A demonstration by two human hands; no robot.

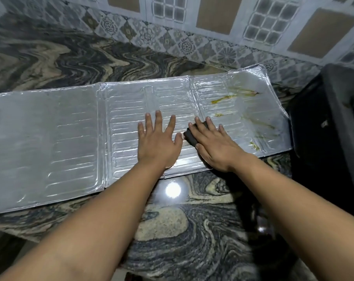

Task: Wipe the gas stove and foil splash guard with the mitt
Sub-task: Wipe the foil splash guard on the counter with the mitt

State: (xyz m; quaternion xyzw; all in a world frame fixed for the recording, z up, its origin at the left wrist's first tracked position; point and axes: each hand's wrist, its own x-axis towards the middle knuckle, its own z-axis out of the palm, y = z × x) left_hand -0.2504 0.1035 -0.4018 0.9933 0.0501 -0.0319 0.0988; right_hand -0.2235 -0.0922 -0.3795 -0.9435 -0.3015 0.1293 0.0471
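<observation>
The foil splash guard (70,134) lies unfolded flat on the marble counter, three ribbed silver panels side by side. Yellow-brown grease streaks mark its right panel. My left hand (157,141) presses flat on the middle panel, fingers spread, holding nothing. My right hand (214,146) lies just right of it, at the fold between the middle and right panels, pressing down on a small dark mitt (191,136) that peeks out under the fingers. The black gas stove (334,128) stands at the right edge, mostly in shadow.
The swirled marble counter (182,230) runs under and in front of the guard, with a bright light reflection near its front edge. A patterned tile wall (192,43) rises close behind. The counter's near left corner drops off at the lower left.
</observation>
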